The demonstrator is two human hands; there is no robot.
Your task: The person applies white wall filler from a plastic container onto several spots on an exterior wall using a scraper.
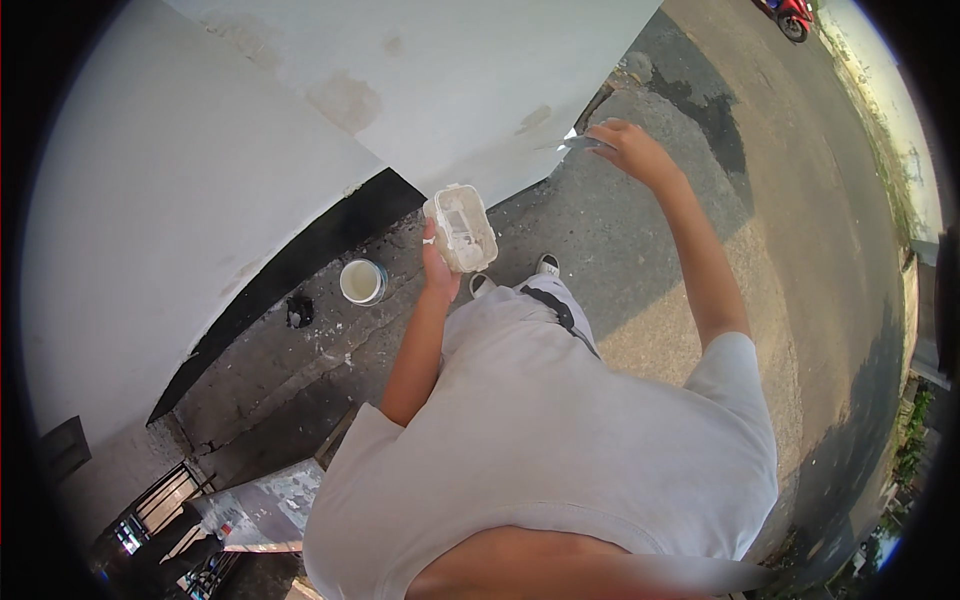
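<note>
My left hand (437, 262) grips a rectangular white plastic container (472, 222) with pale residue inside, held out in front of my waist. My right hand (625, 145) is closed on a flat metal scraper (582, 142), raised to the right edge of the white wall (460, 90), where a small bright white patch shows at the blade's tip. Whether the blade touches the wall is hard to tell. The wall has beige blotches and a dark band along its bottom. A white bucket (358, 282) stands on the ground to my left.
Grey concrete (650, 230) runs into a paved lane on the right, with a red scooter (790, 15) at the top. A dark lump (299, 311) lies beside the bucket. A paint-stained board (260, 505) and metal railings are at lower left; my feet show below the container.
</note>
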